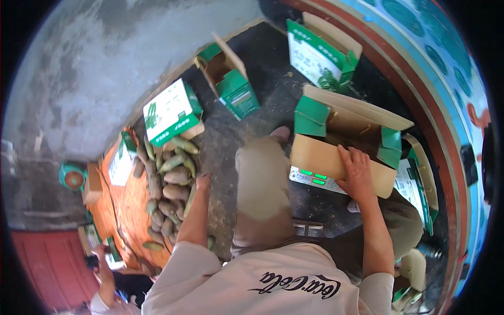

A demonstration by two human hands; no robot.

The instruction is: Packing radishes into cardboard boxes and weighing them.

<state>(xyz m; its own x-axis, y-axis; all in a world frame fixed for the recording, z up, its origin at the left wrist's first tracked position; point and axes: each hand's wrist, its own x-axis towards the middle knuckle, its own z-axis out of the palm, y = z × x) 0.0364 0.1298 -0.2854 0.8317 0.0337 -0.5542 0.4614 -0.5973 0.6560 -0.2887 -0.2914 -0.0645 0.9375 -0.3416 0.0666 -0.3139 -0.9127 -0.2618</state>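
Observation:
My left hand reaches down at the right edge of a pile of plump oblong vegetables, some brown, some green. Its fingers are hidden, so I cannot see whether it grips one. My right hand lies on the lowered front flap of a green and white carton, fingers spread. This carton stands with its top flaps up. Under the front flap shows a scale with lit green displays. The inside of the carton is mostly in shadow.
Other cartons stand around: an upright one, a white-topped one behind the pile, one at the far right. An orange sheet lies under the vegetables. A teal round device stands left. Another person's arm shows lower left.

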